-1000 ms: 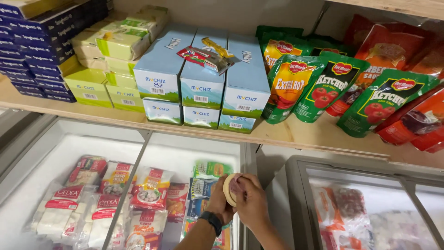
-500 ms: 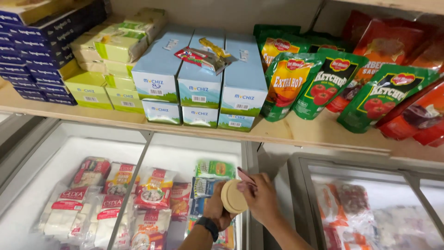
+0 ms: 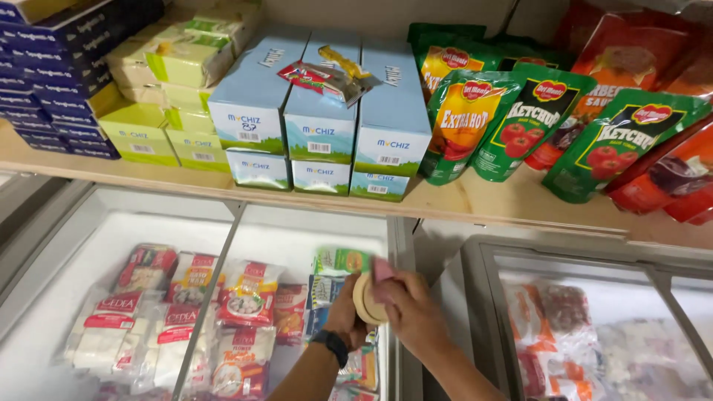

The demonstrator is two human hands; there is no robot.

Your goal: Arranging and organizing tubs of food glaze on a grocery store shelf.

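My left hand (image 3: 343, 315), with a black watch on the wrist, grips a small tan roll of tape (image 3: 363, 298) from the left. My right hand (image 3: 413, 315) closes over the roll from the right, its fingers pinching a small pink piece (image 3: 382, 269) against the roll's top edge. Both hands hover above the right part of a glass-topped chest freezer (image 3: 312, 234). Directly below them lie frozen food packs (image 3: 245, 297) in red, white and green wrappers.
A wooden shelf (image 3: 475, 204) runs above the freezers with light-blue cartons (image 3: 319, 126), yellow-green boxes (image 3: 141, 134), dark blue boxes (image 3: 52, 44) and green and red sauce pouches (image 3: 520, 119). A second freezer (image 3: 594, 312) stands on the right.
My hands stay together on the roll and have risen slightly. My right fingers have shifted to the roll's top, where the pink piece now shows.
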